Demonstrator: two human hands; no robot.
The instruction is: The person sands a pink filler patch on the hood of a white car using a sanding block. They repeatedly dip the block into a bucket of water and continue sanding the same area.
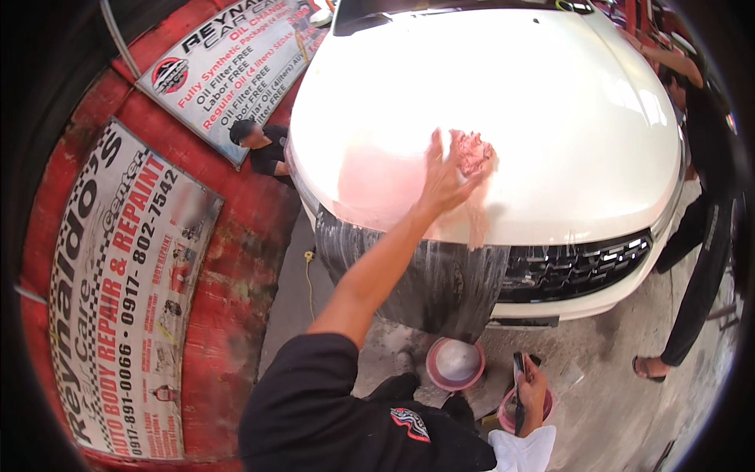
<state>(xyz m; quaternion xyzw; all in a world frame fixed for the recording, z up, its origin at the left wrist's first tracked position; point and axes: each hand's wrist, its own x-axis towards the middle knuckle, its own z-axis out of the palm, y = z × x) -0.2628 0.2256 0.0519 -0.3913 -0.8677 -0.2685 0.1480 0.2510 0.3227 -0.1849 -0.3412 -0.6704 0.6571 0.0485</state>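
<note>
My left hand (442, 179) reaches out over the hood of a white car (550, 118) and presses a pink shaggy cloth (473, 151) against the paint, fingers spread on it. Pinkish wet smears surround the cloth on the hood. My right hand (533, 391) is low by my body, closed around a slim dark object (518, 385) held upright over a small pink bowl (544, 407). A larger pink basin (431, 370) with white foam sits on the floor below the bumper. The car's front left corner (425, 283) is dark and streaked with suds.
A person in black (704, 228) stands at the car's right side, sandalled foot on the concrete. Another person in black (266, 148) crouches by the car's left side. A red wall (236, 259) with printed banners runs along the left. A yellow cable (308, 271) lies on the floor.
</note>
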